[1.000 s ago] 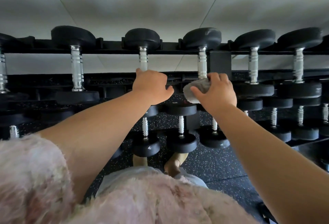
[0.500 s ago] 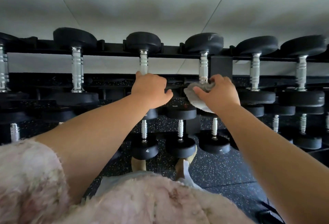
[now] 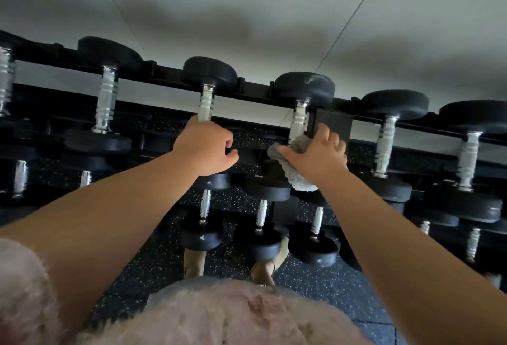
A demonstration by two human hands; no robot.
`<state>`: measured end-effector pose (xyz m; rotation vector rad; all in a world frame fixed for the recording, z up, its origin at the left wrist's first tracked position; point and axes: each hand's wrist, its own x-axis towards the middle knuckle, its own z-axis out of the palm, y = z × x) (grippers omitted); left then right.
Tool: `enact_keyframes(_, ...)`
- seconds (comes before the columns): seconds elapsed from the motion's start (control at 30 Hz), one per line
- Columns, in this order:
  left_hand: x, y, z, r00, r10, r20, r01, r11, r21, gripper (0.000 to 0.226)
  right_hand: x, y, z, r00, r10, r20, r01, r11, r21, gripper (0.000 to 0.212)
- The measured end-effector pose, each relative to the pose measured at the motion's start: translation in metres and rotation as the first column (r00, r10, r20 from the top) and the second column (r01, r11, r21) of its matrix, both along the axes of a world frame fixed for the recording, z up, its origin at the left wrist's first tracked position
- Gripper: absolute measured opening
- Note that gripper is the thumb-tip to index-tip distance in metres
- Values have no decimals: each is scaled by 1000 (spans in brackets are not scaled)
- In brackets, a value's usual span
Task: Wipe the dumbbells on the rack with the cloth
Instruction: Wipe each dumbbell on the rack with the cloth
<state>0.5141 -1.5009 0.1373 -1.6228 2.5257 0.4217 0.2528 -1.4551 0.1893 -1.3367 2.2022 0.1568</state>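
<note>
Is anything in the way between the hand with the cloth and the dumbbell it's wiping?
Nothing visible. The right hand already presses the cloth against the dumbbell handle. The left hand grips the neighbouring handle, off to the side.

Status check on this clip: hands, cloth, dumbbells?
Left hand grips a dumbbell handle. Right hand holds cloth against next handle. Nothing blocking.
</note>
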Motion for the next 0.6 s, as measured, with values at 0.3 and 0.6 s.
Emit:
enact_keyframes(0.3,-3,0,3,997,54,49,-56,997,46,53,0,-23,-18,967,-44,251,54,998,-33,54)
enact_keyframes(0.6,-5,2,3,997,56,58,-56,998,8,30,-17,-12,-13,830,-44,556,51,999,3,56)
